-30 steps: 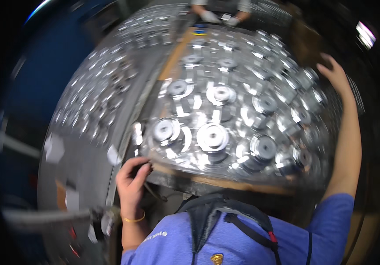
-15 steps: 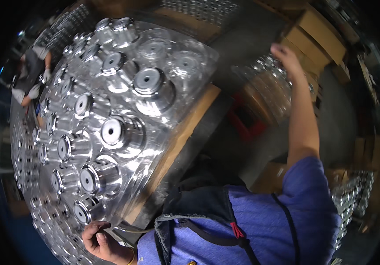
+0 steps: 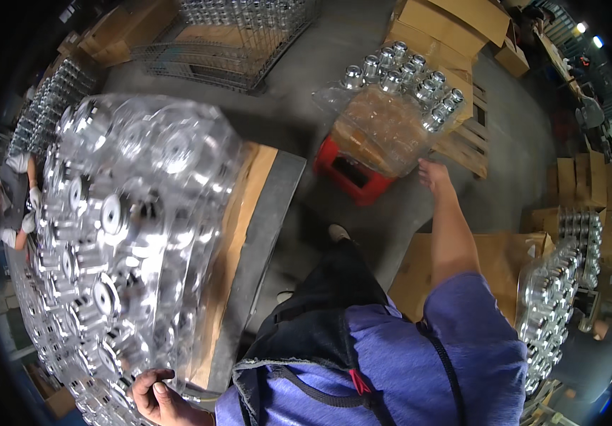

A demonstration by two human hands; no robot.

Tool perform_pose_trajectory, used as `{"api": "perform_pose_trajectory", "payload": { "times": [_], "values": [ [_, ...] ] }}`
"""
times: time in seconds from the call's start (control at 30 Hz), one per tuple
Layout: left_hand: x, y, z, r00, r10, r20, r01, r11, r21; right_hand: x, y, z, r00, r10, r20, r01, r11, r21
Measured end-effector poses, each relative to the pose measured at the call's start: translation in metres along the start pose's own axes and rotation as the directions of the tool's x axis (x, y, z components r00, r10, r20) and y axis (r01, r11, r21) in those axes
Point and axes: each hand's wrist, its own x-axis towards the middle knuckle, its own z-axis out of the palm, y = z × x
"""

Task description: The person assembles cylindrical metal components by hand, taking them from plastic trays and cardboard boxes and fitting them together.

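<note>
My left hand [image 3: 158, 399] is at the lower left, fingers curled in, beside the front end of a large stack. Something dark shows at its fingertips; I cannot make out what. Shiny cup-shaped metal parts [image 3: 109, 295] with round, holed tops sit in the stack's clear plastic tray [image 3: 178, 153]. My right arm reaches forward, and my right hand [image 3: 434, 175] is at the near right edge of another clear tray [image 3: 373, 117], fingers loosely bent and apart, no part visible in them. Several metal parts [image 3: 391, 82] stand at that tray's far side.
Under the right tray are a cardboard box and a red stool [image 3: 355, 181]. Beyond stand an open carton [image 3: 448, 21], a wooden pallet [image 3: 462, 145] and a wire cage [image 3: 199, 60]. More metal parts [image 3: 551, 284] stand at right. Co-workers [image 3: 14, 199] are at both sides.
The view has swung right. My right hand has moved from over the right tray's metal parts back to its near edge. My left hand stays curled by the stack.
</note>
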Motion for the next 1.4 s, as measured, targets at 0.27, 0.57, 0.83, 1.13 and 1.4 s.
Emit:
{"api": "perform_pose_trajectory", "payload": {
  "times": [0.27, 0.57, 0.83, 1.13, 1.4],
  "values": [
    [0.028, 0.022, 0.161, 0.983, -0.182, -0.021, 0.183, 0.972, 0.144, 0.191, -0.044, 0.013, 0.921, -0.356, -0.159, 0.143, 0.687, -0.713],
    [0.100, 0.031, 0.280, 0.886, -0.385, 0.258, 0.276, 0.886, 0.374, 0.399, -0.016, -0.093, 0.885, -0.465, -0.007, 0.344, 0.665, -0.662],
    [0.105, 0.040, 0.312, 0.868, -0.400, 0.295, 0.231, 0.850, 0.473, 0.341, -0.054, -0.040, 0.911, -0.411, -0.031, 0.268, 0.648, -0.713],
    [0.082, 0.034, 0.293, 0.906, -0.346, 0.242, 0.239, 0.893, 0.380, 0.147, -0.106, 0.044, 0.423, -0.890, 0.172, 0.896, 0.383, -0.224],
    [0.057, 0.038, 0.284, 0.995, -0.071, 0.074, 0.048, 0.960, 0.275, -0.149, -0.148, 0.162, 0.231, -0.336, 0.913, -0.053, 0.933, 0.357]
  ]
}}
